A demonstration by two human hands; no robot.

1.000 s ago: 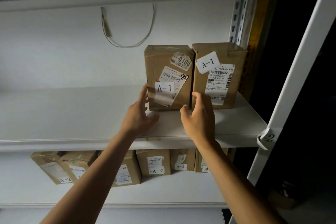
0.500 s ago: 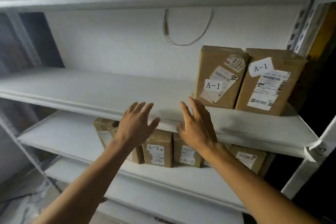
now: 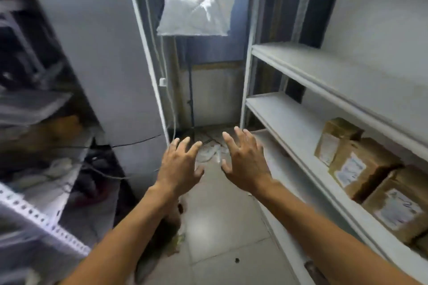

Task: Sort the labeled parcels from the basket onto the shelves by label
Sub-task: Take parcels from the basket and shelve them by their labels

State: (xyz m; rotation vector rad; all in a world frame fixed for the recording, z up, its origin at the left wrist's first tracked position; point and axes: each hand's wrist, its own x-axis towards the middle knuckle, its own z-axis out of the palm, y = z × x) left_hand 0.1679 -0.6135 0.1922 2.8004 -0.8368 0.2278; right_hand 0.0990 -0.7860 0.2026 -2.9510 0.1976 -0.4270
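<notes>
While no basket shows in the frame, both hands hang empty over the aisle floor: left hand and right hand, fingers spread wide, neither nearer any parcel. Parcels: brown cardboard boxes with white labels, blurred and unreadable, standing in a row on the lower shelf at right, the row running near to far. Next pickup probably lies out of view.

bare forearms, no sleeves, hands unadorned
</notes>
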